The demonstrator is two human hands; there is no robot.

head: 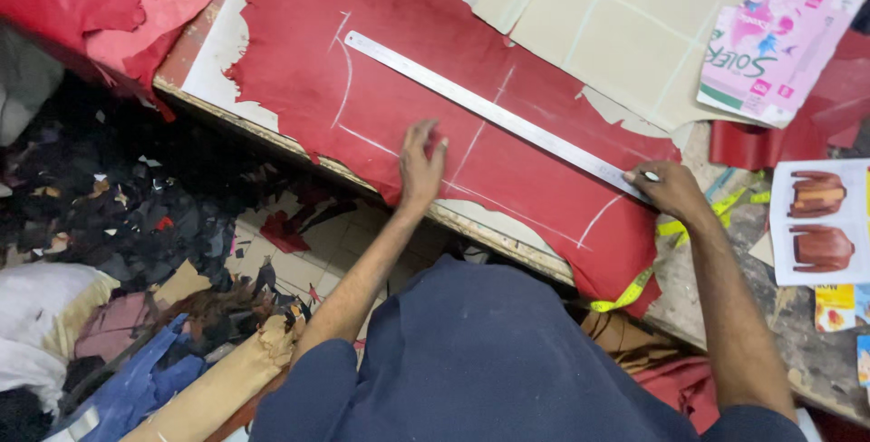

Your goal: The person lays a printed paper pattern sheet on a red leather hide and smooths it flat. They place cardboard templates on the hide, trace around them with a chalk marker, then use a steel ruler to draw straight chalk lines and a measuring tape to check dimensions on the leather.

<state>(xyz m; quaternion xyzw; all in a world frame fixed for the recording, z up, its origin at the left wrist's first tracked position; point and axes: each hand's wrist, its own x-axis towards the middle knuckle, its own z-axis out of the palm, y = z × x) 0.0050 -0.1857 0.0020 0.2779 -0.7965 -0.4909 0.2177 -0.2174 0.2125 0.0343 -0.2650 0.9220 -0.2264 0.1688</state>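
One red leather hide [408,89] lies under one long steel ruler [489,111]. The left hand [421,163] presses flat on the hide, fingers spread and released, just below the ruler. The right hand [669,187] pinches a small marker [649,176] at the ruler's end. Scraps [136,216] litter the floor beside the workbench [507,243].

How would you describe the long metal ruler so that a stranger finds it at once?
Find the large red leather hide spread over the worktable. The long, thin, silver steel ruler lies diagonally across it, its lower end at the right hand. It is the only shiny straight strip; the nearby white lines are flat chalk marks.
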